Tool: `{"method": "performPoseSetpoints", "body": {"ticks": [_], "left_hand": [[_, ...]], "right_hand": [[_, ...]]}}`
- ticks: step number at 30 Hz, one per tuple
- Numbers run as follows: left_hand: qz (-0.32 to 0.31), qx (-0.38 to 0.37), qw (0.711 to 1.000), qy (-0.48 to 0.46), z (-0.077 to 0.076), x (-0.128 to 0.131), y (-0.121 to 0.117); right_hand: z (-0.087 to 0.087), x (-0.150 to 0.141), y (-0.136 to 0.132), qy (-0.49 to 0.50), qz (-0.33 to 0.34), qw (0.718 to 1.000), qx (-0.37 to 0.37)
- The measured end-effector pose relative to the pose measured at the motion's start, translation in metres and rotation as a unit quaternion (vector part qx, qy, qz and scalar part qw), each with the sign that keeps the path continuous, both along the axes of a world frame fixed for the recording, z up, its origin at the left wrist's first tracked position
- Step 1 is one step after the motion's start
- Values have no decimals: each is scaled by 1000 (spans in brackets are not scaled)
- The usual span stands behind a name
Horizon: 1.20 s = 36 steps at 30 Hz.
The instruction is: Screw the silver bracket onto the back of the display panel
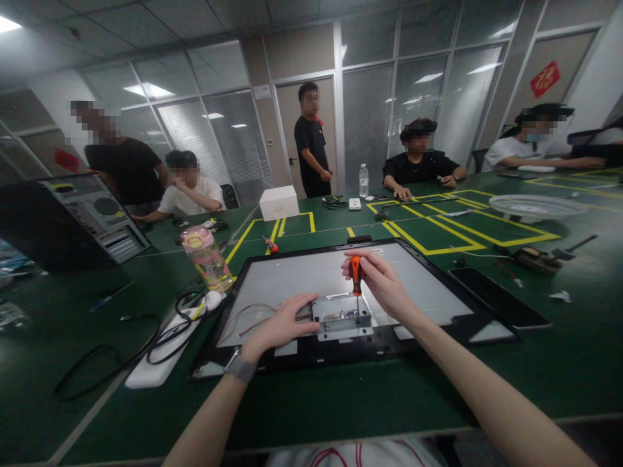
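Right hand (379,284), frame centre: grip holds orange screwdriver (357,267), tip down at metal box (343,323), lower centre, on panel (287,275). Left hand (285,321) spread flat, touching box's left edge. Best: shaft upright, even pressure, box braced.

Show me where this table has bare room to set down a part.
Tabletop lies bare between the display panel and its own front edge, between left forearm and right forearm; more lies right of the latter, nearer than the black slab. Left of the panel it is crowded: white power strip, pink-lidded bottle.
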<state>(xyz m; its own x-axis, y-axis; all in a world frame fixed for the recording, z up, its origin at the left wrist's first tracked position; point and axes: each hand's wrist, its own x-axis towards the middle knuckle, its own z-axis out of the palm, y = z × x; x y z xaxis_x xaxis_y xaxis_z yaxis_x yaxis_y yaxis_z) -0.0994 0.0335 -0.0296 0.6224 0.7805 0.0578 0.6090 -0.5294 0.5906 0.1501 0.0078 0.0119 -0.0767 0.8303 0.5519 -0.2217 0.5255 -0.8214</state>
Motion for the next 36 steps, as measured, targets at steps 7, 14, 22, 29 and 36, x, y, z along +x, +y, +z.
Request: {"method": "performPoseSetpoints", "body": {"ticks": [7, 14, 22, 29, 36], "left_hand": [[-4, 1, 1000, -6, -1, 0, 1], [-2, 0, 1000, 1, 2, 1, -1], [-3, 3, 1000, 1, 2, 1, -1], [-1, 1, 1000, 1, 1, 1, -1], [4, -4, 1000, 1, 0, 0, 0]], "right_hand": [[-2, 1, 1, -48, -51, 997, 5], [0, -2, 0, 12, 3, 1000, -9], [-2, 2, 3, -32, -54, 998, 1], [1, 0, 0, -2, -10, 1000, -13], [0, 2, -1, -29, -35, 999, 1]]}}
